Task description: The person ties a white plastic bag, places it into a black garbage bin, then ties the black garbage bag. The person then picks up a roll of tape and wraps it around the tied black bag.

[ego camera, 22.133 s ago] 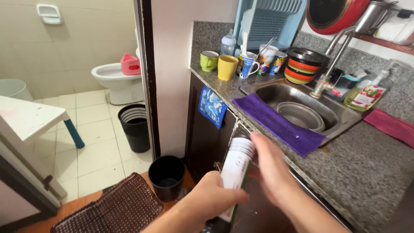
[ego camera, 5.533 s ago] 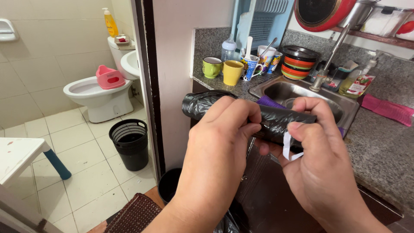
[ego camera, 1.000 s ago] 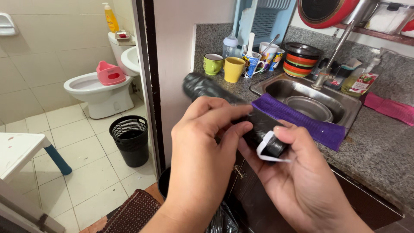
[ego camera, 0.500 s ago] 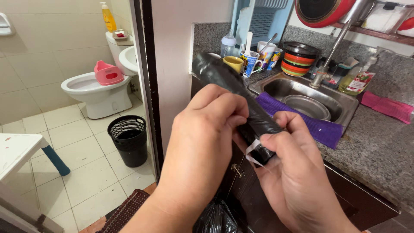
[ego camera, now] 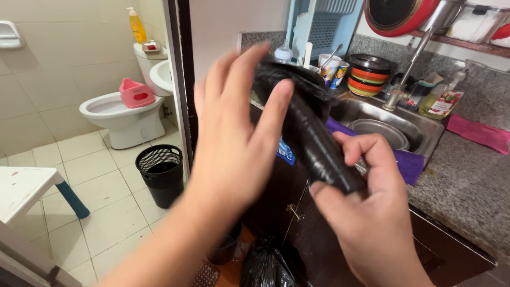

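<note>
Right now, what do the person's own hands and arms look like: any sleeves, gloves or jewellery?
Both are bare. The left hand and its forearm show no sleeve, glove, watch or ring. The right hand is likewise ungloved and ringless, with short plain nails; its wrist leaves the picture uncovered. No markings show on either.

Two bare hands and forearms, seen from above, no sleeves reaching the wrists. Broad-backed left hand (ego camera: 234,143) with short, plainly trimmed nails, blurred at the fingertips; no ring, watch or bracelet in sight. Bare right hand (ego camera: 366,218) likewise unadorned, short rounded nails on thumb and index finger, knuckle creases sharp, forearm cut off by the lower edge.
</note>
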